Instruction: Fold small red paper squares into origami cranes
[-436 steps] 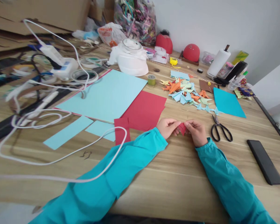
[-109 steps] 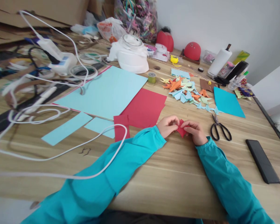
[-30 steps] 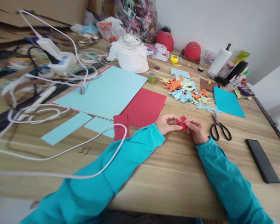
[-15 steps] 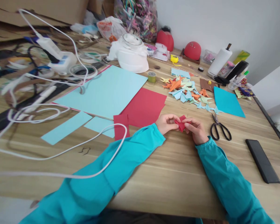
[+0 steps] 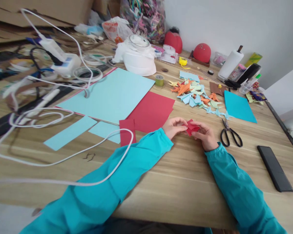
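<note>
Both the left hand [image 5: 174, 127] and right hand [image 5: 205, 136] pinch the folded red paper piece [image 5: 191, 127] above the wooden table [image 5: 185, 182]; since a moment ago it has spread wider, flaps opening, so the fold is progressing

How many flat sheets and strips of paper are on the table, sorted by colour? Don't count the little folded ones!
Light blue: 3, the big sheet, the strip, the small piece
Red: 2, the big sheet, the small piece
Teal: 1, the sheet
Brown: 1, the piece
Total: 7
</note>
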Demonstrator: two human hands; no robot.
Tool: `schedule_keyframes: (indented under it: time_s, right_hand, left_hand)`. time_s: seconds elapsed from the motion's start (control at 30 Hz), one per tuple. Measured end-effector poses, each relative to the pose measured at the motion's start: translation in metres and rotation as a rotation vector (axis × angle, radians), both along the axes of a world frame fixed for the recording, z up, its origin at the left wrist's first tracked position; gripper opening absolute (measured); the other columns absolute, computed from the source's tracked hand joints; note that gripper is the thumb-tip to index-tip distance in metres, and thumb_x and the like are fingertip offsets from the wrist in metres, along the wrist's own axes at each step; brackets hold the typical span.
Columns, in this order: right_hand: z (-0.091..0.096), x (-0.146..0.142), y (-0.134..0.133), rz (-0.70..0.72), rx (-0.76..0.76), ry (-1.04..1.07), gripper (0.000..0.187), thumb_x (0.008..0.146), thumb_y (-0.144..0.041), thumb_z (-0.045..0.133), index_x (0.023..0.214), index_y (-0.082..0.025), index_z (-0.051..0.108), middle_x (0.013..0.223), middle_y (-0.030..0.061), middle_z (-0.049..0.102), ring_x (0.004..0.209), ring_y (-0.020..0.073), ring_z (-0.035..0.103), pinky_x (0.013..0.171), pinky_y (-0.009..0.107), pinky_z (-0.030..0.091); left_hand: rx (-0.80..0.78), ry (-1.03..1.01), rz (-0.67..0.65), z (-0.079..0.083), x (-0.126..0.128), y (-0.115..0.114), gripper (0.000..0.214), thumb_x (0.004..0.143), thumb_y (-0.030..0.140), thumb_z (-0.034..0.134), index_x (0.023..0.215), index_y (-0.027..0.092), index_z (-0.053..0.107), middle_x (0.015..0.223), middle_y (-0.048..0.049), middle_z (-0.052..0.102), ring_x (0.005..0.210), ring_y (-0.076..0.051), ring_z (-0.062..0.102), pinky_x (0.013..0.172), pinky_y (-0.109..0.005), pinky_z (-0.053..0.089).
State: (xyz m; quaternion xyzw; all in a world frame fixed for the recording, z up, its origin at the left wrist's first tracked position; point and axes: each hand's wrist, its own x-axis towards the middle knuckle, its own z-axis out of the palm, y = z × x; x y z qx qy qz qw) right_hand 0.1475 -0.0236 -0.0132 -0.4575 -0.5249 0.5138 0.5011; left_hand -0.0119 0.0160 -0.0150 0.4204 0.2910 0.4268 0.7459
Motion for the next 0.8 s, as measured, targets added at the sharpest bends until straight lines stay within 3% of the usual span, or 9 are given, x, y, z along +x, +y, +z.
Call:
schedule_keyframes:
  time_s: [0.07, 0.23, 0.47, 0.63, 0.8]
  right_hand:
    - [0.000, 0.000, -0.001, 0.011, -0.008, 0.018, 0.035, 0.064, -0.019, 0.069, 0.098, -0.023, 0.063, 0.090, 0.0014, 0.065, 0.055, 0.0085, 0.051, 0.047, 0.021, 0.041]
    - [0.002, -0.004, -0.003, -0.005, 0.034, 0.044, 0.024, 0.069, -0.017, 0.060, 0.091, -0.022, 0.055, 0.069, -0.0030, 0.060, 0.045, 0.0072, 0.046, 0.042, 0.020, 0.037]
    - [0.002, -0.010, -0.004, -0.028, 0.072, 0.015, 0.036, 0.071, -0.025, 0.063, 0.099, -0.025, 0.040, 0.072, -0.0042, 0.061, 0.044, 0.0079, 0.049, 0.040, 0.020, 0.037]
    - [-0.004, -0.011, -0.004, -0.032, 0.084, -0.049, 0.030, 0.076, -0.034, 0.060, 0.099, -0.021, 0.046, 0.072, -0.0013, 0.061, 0.043, 0.0073, 0.048, 0.040, 0.020, 0.038]
    - [-0.009, -0.011, -0.004, -0.085, 0.130, -0.131, 0.023, 0.077, -0.034, 0.059, 0.092, -0.019, 0.052, 0.067, -0.0009, 0.061, 0.045, 0.0083, 0.050, 0.041, 0.020, 0.039]
  left_hand:
    - [0.038, 0.019, 0.016, 0.001, 0.000, 0.000, 0.023, 0.055, 0.021, 0.073, 0.069, 0.012, 0.056, 0.069, -0.0022, 0.064, 0.065, -0.014, 0.061, 0.062, -0.029, 0.050]
    - [0.210, 0.075, 0.068, 0.004, 0.001, -0.003, 0.025, 0.051, 0.014, 0.072, 0.071, 0.012, 0.058, 0.075, -0.0032, 0.064, 0.074, -0.015, 0.061, 0.067, -0.026, 0.049]
    - [0.309, 0.174, 0.136, 0.000, 0.004, -0.003, 0.045, 0.057, 0.010, 0.064, 0.101, 0.011, 0.058, 0.089, -0.0074, 0.066, 0.080, -0.016, 0.062, 0.075, -0.027, 0.049]
    - [0.437, 0.338, 0.225, -0.003, 0.005, -0.005, 0.023, 0.064, 0.018, 0.062, 0.086, 0.011, 0.065, 0.085, -0.0085, 0.067, 0.076, -0.017, 0.062, 0.068, -0.027, 0.050]
    - [0.603, 0.413, 0.326, -0.005, 0.003, -0.006, 0.016, 0.066, 0.011, 0.058, 0.079, 0.012, 0.066, 0.082, -0.0068, 0.067, 0.073, -0.014, 0.061, 0.061, -0.023, 0.049]
